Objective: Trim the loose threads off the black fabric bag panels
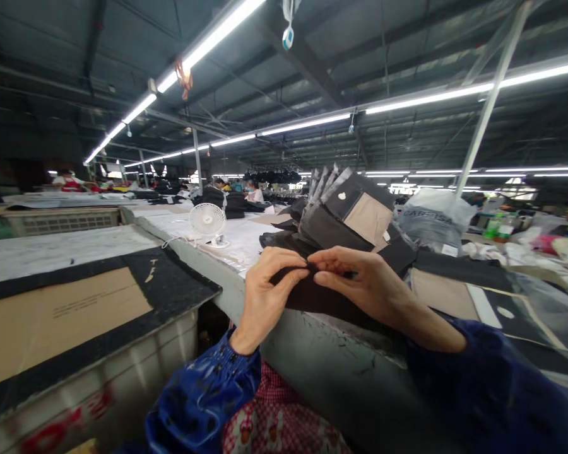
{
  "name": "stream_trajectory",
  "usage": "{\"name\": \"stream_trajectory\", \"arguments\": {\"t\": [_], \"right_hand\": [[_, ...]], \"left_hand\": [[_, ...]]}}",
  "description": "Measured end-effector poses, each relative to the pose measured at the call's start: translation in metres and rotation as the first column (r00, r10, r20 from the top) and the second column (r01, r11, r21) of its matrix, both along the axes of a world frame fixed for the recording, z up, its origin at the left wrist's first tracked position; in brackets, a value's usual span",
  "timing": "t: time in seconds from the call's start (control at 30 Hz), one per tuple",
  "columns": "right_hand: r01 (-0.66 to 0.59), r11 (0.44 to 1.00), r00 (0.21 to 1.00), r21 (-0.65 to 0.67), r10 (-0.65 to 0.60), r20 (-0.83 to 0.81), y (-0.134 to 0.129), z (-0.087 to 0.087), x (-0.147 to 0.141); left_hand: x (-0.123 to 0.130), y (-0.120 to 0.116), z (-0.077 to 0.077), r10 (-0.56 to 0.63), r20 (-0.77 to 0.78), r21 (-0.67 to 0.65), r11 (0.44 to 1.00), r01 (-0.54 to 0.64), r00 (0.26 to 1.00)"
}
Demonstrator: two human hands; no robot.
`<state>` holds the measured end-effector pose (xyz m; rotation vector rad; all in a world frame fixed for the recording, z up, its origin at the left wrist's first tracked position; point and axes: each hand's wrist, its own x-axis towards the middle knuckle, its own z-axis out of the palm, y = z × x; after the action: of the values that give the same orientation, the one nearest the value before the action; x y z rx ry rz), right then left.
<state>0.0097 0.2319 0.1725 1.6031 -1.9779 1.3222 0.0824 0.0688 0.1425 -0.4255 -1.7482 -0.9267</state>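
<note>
My left hand (pixel 271 289) is closed in a pinch, thumb and forefinger gripping the edge of a black fabric piece (pixel 329 299). Facing it, my right hand (pixel 360 277) is curled, its fingertips on the same dark edge almost touching those of the left. The exact spot between the fingertips is small and partly hidden. The fabric lies over the near edge of the table (pixel 284 340). Just behind my hands leans a stack of black panels (pixel 329 221), with a tan patch (pixel 368 217) on the top one.
A small white fan (pixel 208 222) stands on the table, left of the stack. At the left, a black panel with tan card (pixel 66 315) lies across a pale crate (pixel 137 372). Plastic bags (pixel 435 214) and more panels (pixel 447 293) lie at the right. Other people work far back.
</note>
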Motion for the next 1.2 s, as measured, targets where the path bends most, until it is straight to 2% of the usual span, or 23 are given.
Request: {"name": "stream_trajectory", "arguments": {"t": [0.07, 0.13, 0.2, 0.3, 0.37, 0.5, 0.7, 0.9, 1.03, 1.2], "right_hand": [[-0.078, 0.989, 0.993, 0.122, 0.066, 0.099, 0.002, -0.003, 0.002], [-0.120, 0.978, 0.984, 0.173, 0.094, 0.153, 0.002, -0.009, 0.003], [-0.132, 0.978, 0.977, 0.161, 0.101, 0.185, 0.001, -0.016, 0.004], [-0.160, 0.980, 0.966, 0.119, 0.130, 0.224, -0.002, -0.025, 0.007], [-0.177, 0.980, 0.960, 0.085, 0.153, 0.236, -0.003, -0.029, 0.010], [-0.197, 0.980, 0.960, 0.032, 0.186, 0.209, 0.000, -0.033, 0.015], [-0.241, 0.970, 0.936, 0.000, 0.233, 0.264, 0.008, -0.034, 0.019], [-0.206, 0.978, 0.974, -0.025, 0.207, 0.095, 0.010, -0.040, 0.026], [-0.203, 0.978, 0.979, -0.052, 0.202, -0.008, 0.011, -0.041, 0.028], [-0.090, 0.994, 0.983, -0.070, 0.077, -0.164, 0.013, -0.040, 0.034]], "left_hand": [[0.010, 0.000, -0.005, 0.103, -0.042, -0.116, 0.987, -0.108, 0.994], [0.020, 0.002, -0.012, 0.154, 0.048, -0.144, 0.979, -0.146, 0.987], [0.028, 0.005, -0.019, 0.132, 0.211, -0.066, 0.991, -0.120, 0.969], [0.033, 0.010, -0.029, -0.032, 0.343, 0.166, 0.986, -0.027, 0.939], [0.033, 0.012, -0.034, -0.123, 0.316, 0.227, 0.972, 0.051, 0.941], [0.033, 0.013, -0.038, -0.088, 0.179, 0.079, 0.994, 0.075, 0.980], [0.036, 0.011, -0.045, -0.111, 0.025, -0.038, 0.993, 0.112, 0.994], [0.035, 0.013, -0.054, -0.194, -0.033, -0.021, 0.981, 0.193, 0.980], [0.037, 0.014, -0.053, -0.165, -0.022, -0.055, 0.985, 0.164, 0.986], [0.039, 0.013, -0.051, -0.102, -0.034, -0.130, 0.987, 0.097, 0.994]]}}
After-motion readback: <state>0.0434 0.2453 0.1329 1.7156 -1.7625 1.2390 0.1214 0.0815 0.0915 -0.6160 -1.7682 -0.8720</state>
